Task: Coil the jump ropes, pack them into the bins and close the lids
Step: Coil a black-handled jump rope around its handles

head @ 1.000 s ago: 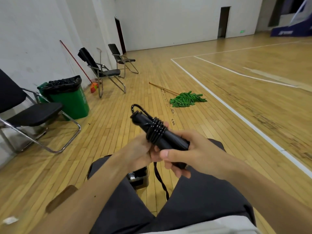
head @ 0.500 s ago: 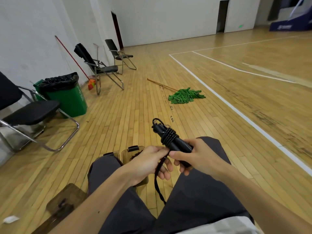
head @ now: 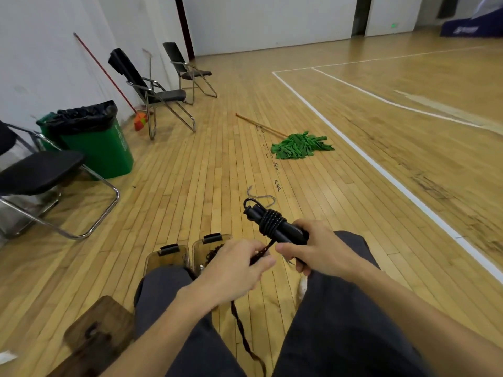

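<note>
Head view: at lower centre the right hand (head: 318,248) grips the stiff black handles of the jump rope (head: 273,225), with the cord wound just above its fingers. The left hand (head: 234,265) pinches the limp cord beside it, and the loose tail (head: 245,333) hangs between the knees. The rope looks light and floppy, so it is best held by the handles. Two bins (head: 163,258) sit on the floor beneath the left hand.

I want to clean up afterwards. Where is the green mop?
In the head view, the green mop lies on the floor ahead, slightly right of centre, between the folding chairs and the white court line.
</note>
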{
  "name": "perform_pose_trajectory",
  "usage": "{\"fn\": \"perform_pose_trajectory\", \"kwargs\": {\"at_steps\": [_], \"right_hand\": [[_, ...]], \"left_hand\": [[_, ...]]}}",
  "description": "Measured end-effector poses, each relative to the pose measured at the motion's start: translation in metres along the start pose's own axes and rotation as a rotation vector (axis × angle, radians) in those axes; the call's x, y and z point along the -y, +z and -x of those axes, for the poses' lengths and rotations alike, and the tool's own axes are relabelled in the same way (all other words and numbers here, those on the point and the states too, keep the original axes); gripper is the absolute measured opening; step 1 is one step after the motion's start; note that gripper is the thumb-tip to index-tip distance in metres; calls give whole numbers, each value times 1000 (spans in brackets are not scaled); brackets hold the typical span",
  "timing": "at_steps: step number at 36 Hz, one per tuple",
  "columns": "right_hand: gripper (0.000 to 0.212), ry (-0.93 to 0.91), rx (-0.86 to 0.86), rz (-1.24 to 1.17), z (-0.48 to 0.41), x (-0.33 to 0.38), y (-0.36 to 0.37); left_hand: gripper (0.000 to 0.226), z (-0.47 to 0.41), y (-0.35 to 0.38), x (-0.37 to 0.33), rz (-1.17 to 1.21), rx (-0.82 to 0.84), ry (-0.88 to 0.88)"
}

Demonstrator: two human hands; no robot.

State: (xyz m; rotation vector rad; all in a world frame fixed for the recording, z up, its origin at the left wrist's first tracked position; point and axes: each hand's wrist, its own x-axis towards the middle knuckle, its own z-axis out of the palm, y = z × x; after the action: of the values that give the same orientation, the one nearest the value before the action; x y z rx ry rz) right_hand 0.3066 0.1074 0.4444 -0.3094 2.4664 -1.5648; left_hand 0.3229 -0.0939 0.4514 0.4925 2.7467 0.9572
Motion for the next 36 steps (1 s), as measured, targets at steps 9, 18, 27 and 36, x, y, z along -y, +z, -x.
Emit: {"fn": "perform_pose_trajectory", "kwargs": {"at_steps": [9,18,27,36], "right_hand": [[20,232,236,110,-79,-31,11],[15,535,653,228,-162,-63,29],[12,603,935,214,-192,-106,38],[10,590,1184,161,-216,-103,45]], "left_hand": [[24,-61,-6,37,-521,-18,109],[17,-131,1,93,-345,180,121],[21,-162,28,147,91,275,-36],[25,-187,18,168,411,534,-81]]}}
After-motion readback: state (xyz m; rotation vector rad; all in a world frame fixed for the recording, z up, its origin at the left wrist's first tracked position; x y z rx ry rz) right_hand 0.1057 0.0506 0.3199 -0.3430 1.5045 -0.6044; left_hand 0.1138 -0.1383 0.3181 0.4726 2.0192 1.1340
